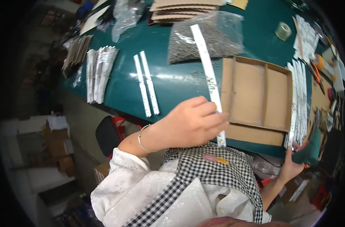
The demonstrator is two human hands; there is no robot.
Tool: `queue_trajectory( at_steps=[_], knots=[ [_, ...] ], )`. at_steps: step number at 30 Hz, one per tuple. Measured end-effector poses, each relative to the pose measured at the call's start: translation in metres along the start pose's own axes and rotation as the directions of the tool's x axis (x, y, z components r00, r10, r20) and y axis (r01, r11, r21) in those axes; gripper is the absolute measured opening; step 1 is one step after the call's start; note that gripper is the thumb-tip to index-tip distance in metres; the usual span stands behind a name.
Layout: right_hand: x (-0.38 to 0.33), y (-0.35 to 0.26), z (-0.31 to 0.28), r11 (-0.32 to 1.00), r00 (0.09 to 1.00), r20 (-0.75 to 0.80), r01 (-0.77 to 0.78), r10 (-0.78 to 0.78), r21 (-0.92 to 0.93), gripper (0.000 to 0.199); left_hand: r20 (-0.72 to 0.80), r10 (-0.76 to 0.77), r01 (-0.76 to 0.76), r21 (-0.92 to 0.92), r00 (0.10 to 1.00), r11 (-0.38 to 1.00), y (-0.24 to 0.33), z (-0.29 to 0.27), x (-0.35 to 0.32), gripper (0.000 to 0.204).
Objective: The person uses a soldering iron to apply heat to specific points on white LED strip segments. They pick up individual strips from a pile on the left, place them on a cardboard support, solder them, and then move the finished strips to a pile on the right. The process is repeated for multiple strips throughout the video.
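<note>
My left hand (197, 122) is closed on a long white LED strip (206, 62) with small yellow dots, gripping it towards its near end. The strip stretches away over a clear bag of small metal pieces (206, 39). At the table's right front edge my right hand (291, 163) is wrapped round a dark green, rounded handheld tool (312, 149), whose exact kind I cannot make out. Its fingers are partly hidden, close to the ends of a stack of silvery white strips (299, 102). Two shorter white strips (149, 83) lie side by side left of my left hand.
A shallow divided cardboard box (248, 94) sits right of the held strip. Further left lies a bundle of wrapped strips (99, 73). Cardboard sheets (184, 8) are stacked at the back, with a tape roll (283, 31) at far right. Orange-handled pliers (317, 75) lie near the right edge.
</note>
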State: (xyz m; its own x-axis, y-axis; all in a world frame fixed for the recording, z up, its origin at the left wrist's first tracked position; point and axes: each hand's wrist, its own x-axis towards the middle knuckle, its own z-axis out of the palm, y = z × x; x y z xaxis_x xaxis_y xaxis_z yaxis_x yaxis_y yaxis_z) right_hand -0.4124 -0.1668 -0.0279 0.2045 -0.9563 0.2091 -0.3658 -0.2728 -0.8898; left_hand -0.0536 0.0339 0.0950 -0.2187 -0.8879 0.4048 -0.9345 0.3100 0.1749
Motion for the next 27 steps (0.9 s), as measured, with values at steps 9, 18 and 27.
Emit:
queue_trajectory(
  at_steps=[9, 18, 27],
  knots=[
    [0.010, -0.026, 0.010, 0.993, 0.994, -0.075, -0.073, 0.081, 0.096, 0.061, 0.080, -0.354, 0.330, 0.217, 0.932, 0.919, -0.050, -0.018, -0.091, 0.019],
    [0.013, -0.029, 0.009, 0.984, 0.991, -0.134, 0.040, -0.016, 0.174, 0.065, 0.194, -0.482, 0.456, 0.167, 0.854, 0.874, -0.064, -0.003, -0.117, 0.027],
    [0.005, -0.023, 0.016, 0.986, 1.000, -0.013, -0.002, 0.000, -0.167, 0.059, 0.263, -0.589, 0.540, 0.237, 0.764, 0.807, -0.051, -0.004, -0.123, 0.031]
  ],
)
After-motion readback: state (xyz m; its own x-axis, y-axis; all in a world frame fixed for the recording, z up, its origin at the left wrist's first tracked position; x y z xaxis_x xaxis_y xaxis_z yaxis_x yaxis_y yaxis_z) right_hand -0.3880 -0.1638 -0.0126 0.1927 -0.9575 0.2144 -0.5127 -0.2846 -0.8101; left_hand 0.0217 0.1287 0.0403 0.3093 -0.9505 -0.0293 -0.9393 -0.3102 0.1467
